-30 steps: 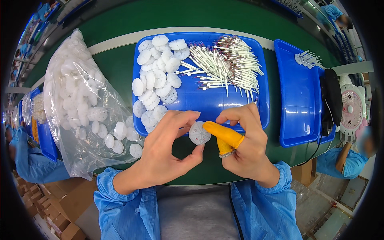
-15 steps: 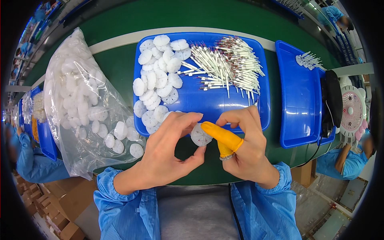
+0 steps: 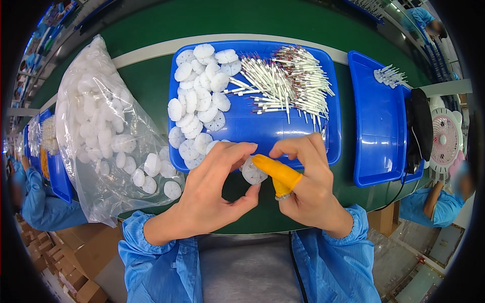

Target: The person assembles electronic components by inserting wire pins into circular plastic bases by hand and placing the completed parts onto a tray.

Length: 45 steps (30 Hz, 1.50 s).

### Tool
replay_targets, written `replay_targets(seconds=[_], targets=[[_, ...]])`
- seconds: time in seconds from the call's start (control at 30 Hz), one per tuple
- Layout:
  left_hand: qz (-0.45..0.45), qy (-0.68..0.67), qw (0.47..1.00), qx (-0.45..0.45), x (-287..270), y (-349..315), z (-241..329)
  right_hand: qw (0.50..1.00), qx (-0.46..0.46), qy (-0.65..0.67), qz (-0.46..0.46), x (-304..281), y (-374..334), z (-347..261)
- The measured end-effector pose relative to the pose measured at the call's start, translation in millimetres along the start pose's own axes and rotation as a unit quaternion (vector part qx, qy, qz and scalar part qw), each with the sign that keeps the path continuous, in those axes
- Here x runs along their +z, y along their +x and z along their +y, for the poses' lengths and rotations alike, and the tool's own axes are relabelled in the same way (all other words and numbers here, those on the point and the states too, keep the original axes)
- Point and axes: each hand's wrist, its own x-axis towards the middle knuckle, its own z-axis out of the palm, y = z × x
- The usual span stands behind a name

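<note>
Both hands meet over the near edge of a blue tray. My left hand and my right hand pinch one small white round disc between them. An orange rubber cot covers my right thumb, which presses on the disc. The tray holds a heap of white discs on its left side. A pile of thin white sticks with dark red tips lies on its right side.
A clear plastic bag of white discs lies left of the tray on the green table. A second blue tray with a few white pieces stands at the right, beside a small white fan. Other people in blue sleeves sit at both sides.
The hands and the disc have stayed in nearly the same place; the fingers have shifted slightly around the disc.
</note>
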Motion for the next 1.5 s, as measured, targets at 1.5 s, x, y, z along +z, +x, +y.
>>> replay_targets(seconds=[1.5], targets=[[-0.028,-0.257,0.963,0.075,-26.8,33.7,33.5,0.975,0.191,0.013,0.116,-106.2,0.9,70.9]])
